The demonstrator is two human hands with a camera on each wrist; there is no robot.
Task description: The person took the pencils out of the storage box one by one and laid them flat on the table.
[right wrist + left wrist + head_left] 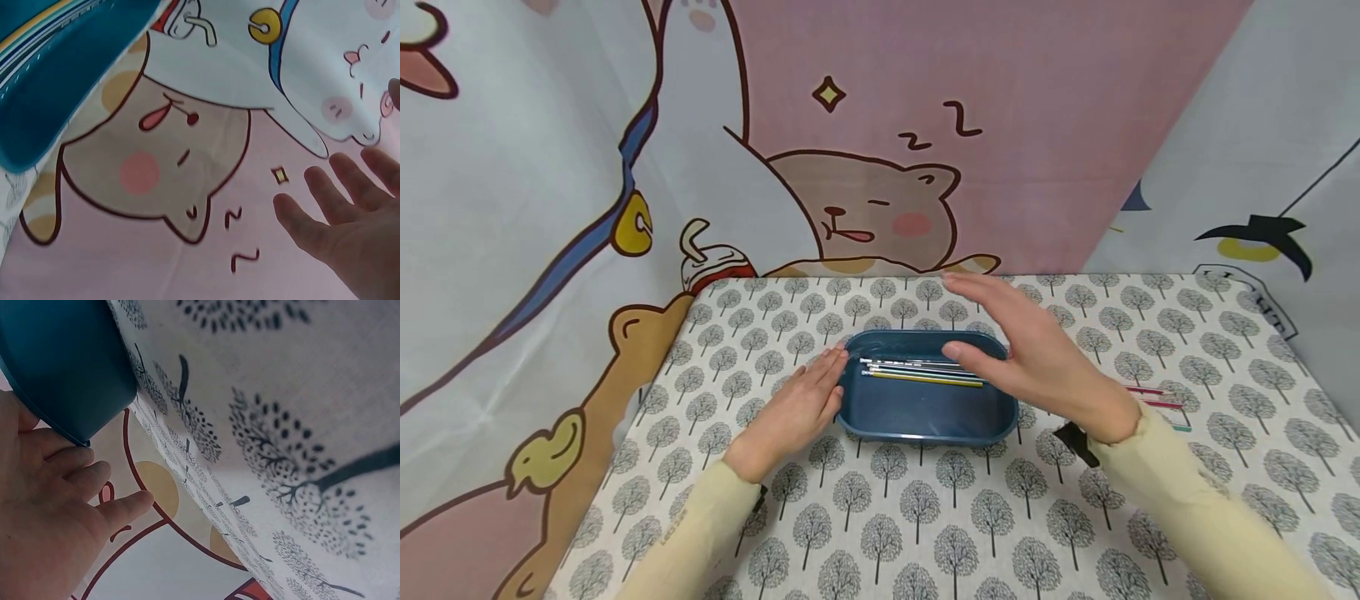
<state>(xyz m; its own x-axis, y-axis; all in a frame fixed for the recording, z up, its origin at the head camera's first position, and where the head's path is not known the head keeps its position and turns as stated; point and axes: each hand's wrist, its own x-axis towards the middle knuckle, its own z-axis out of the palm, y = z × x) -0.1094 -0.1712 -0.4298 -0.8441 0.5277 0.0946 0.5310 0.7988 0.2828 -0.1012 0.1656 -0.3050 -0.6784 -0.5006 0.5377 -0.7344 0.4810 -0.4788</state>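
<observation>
A dark blue rectangular tray [925, 417] with rounded corners stands on the patterned cloth. Several pencils [925, 380] lie side by side in it, one of them yellow. My left hand [801, 404] rests at the tray's left rim with its fingers extended. In the left wrist view the fingertips of the left hand [62, 487] are right at the tray's rim [59, 434]. My right hand [1030, 350] hovers over the tray's right end, thumb and fingers spread, holding nothing. It covers the right ends of some pencils. The right wrist view shows the right hand [350, 212] with fingers apart.
Right of the tray, partly behind my right forearm, lie a few thin red and green sticks [1165, 405]. The table wears a white cloth [917, 517] printed with grey trees. A cartoon curtain [1037, 142] hangs along its back and left sides.
</observation>
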